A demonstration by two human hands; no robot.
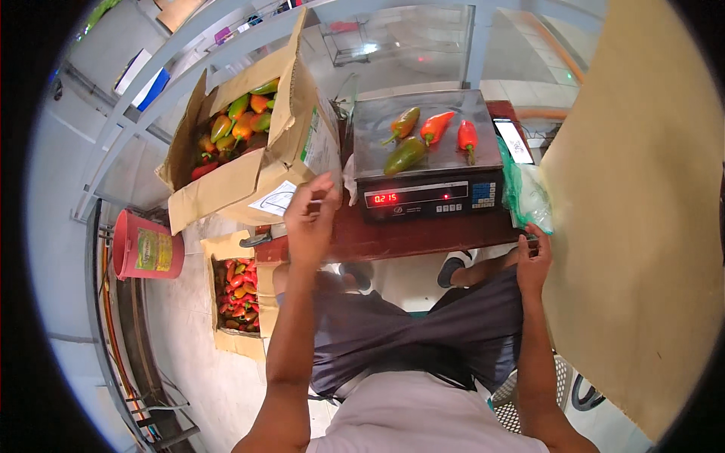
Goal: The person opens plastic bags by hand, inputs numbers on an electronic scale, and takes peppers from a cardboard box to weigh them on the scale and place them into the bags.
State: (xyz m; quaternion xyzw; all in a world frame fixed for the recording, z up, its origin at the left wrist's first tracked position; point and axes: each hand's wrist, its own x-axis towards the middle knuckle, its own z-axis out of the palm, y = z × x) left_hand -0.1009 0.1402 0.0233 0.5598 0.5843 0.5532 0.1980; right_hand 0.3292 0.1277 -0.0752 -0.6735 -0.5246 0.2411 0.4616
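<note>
A digital scale (pixel 430 198) stands on a dark red table (pixel 423 235), and several red and green peppers (pixel 411 140) lie on its steel pan. My left hand (pixel 311 219) hovers in front of an open cardboard box (pixel 226 185) full of peppers, fingers curled, nothing visibly held. My right hand (pixel 533 260) rests at the table's right edge and pinches the lower corner of a clear green-tinted plastic bag (pixel 526 195).
A second box of red peppers (pixel 236 296) sits on the floor below the table. A red bucket (pixel 143 248) stands to its left. A large cardboard sheet (pixel 642 226) fills the right side. A phone (pixel 513 140) lies beside the scale.
</note>
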